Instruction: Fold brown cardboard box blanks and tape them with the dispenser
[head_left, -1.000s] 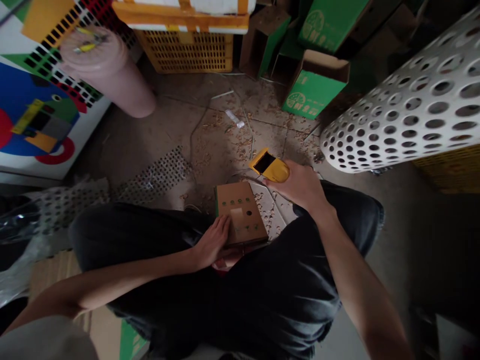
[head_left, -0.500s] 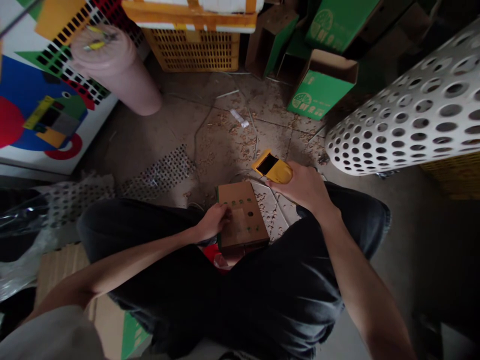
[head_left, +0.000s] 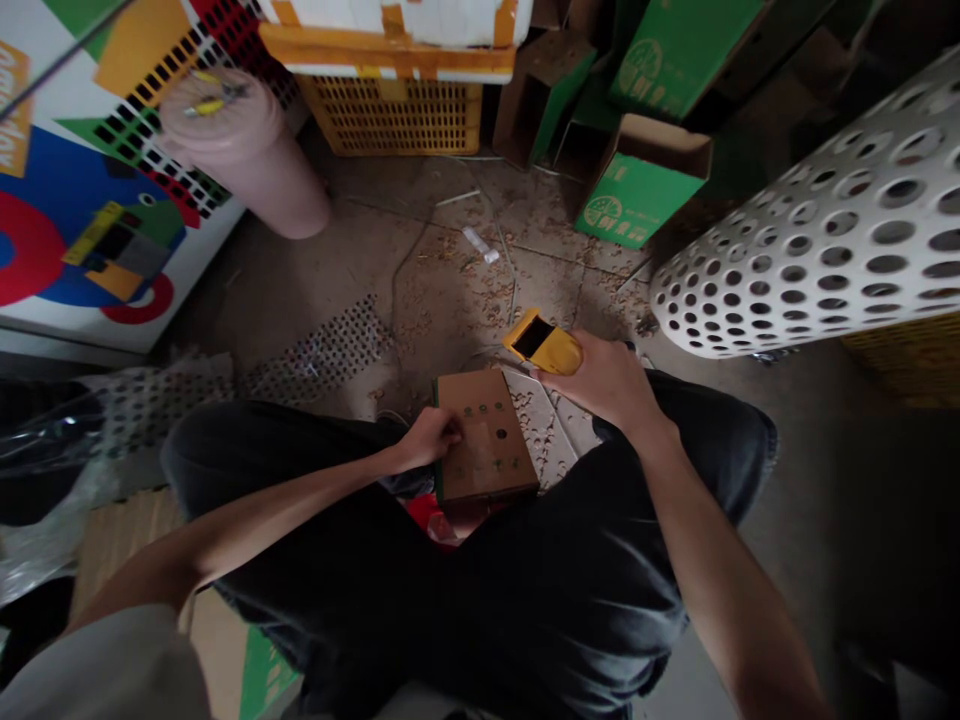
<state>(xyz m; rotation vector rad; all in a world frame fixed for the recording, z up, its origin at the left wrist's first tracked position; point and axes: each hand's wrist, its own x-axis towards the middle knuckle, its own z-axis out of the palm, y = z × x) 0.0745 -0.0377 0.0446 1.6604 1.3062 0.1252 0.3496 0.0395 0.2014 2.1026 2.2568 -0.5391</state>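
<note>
A brown cardboard box (head_left: 486, 470) with small green-ringed holes and one larger dark hole in its top sits between my knees. Closed around its left edge is my left hand (head_left: 427, 438), its fingertips curled over the top and partly hidden. My right hand (head_left: 611, 385) grips a yellow hand tool (head_left: 551, 345) with a dark rectangular opening at its front; I cannot make out its exact kind. The tool is held above the floor, beyond the box's upper right corner and apart from it.
Brown scraps (head_left: 487, 285) litter the floor. Ahead stand a yellow crate (head_left: 405, 118), a pink cylinder (head_left: 277, 170) and green boxes (head_left: 645, 190). A white perforated basket (head_left: 810, 250) leans in from the right. Bubble wrap (head_left: 322, 350) lies to the left.
The view has shifted slightly, so the surroundings sit a little lower in the picture. Both hands keep nearly the same places relative to the box, and the right still holds the yellow tool.
</note>
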